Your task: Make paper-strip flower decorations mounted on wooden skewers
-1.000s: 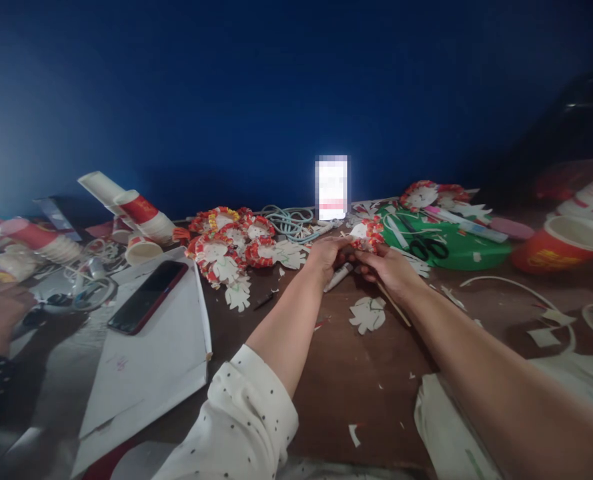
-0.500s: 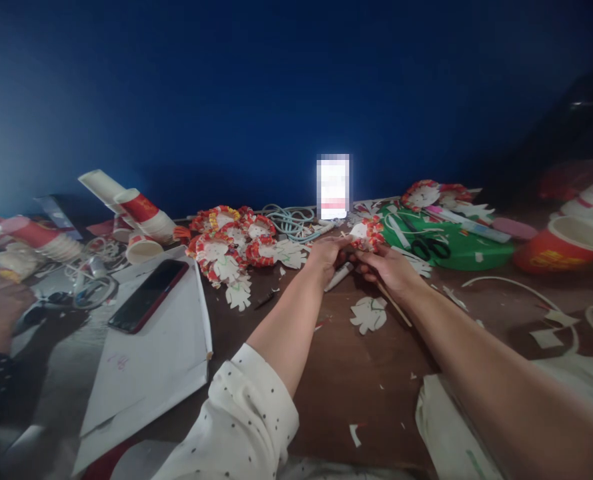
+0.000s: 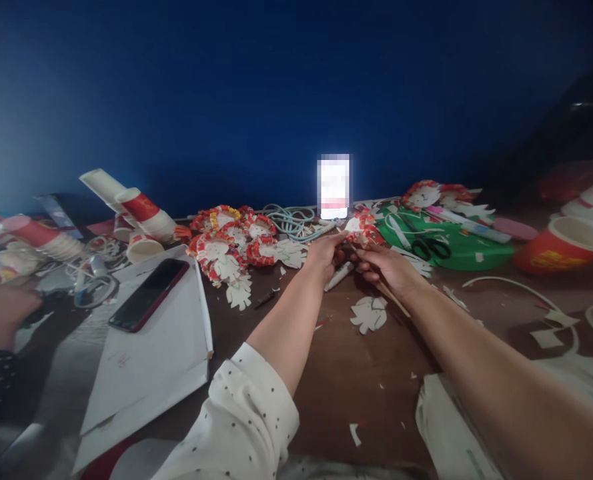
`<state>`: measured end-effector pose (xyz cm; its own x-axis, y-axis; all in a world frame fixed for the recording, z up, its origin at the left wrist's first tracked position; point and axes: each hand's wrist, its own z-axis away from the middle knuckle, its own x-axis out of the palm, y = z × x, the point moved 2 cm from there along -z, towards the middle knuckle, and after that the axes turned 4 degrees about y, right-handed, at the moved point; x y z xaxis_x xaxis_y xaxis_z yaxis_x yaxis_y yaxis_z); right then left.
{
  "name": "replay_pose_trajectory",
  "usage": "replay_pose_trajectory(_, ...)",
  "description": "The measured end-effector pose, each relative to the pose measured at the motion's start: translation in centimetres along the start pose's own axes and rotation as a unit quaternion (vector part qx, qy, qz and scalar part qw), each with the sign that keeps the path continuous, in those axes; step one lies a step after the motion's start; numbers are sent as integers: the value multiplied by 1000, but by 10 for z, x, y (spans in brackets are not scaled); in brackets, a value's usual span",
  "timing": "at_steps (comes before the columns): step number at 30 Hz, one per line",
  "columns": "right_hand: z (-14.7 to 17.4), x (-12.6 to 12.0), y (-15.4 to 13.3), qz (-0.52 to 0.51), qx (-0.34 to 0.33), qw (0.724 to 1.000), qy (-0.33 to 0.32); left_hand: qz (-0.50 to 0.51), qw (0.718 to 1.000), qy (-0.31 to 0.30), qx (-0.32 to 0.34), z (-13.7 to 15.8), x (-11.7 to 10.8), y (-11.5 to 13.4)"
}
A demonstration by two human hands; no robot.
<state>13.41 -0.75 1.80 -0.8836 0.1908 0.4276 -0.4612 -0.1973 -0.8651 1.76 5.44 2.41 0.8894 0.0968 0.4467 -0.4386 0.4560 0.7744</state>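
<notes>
My left hand is closed, its fingertips pinching the near edge of a red-and-white paper craft shaped like a frilled ring. From the other side my right hand is closed too, meeting the left below the craft. A thin wooden stick slants out from under the right palm toward me; the fingers hide where it leads. Just under the left fingers lies a white marker pen. Nearer to me, a white paper cutout with pencil-like lines rests flat on the brown table.
Several similar paper crafts pile up left of my hands. Black scissors lie on a green sheet. A phone rests on a white box. Paper cups stand leftward; a co-worker's hand is at far left.
The paper craft has tilted and shifted slightly left and down between my hands. The stick's visible end has drawn in closer under my right hand. The co-worker's hand has moved a little rightward.
</notes>
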Motion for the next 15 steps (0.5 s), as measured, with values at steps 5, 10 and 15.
replay_pose_trajectory(5, 1, 1, -1, 16, -3, 1000, 10, 16, 1000, -2, 17, -4, -2, -2)
replay_pose_trajectory(10, 0, 0, 0, 27, -11, 1000, 1, 0, 1000, -2, 30, -3, -3, -2)
replay_pose_trajectory(15, 0, -1, 0, 53, -19, 998, 15, 4, 999, -4, 41, -3, -3, -2)
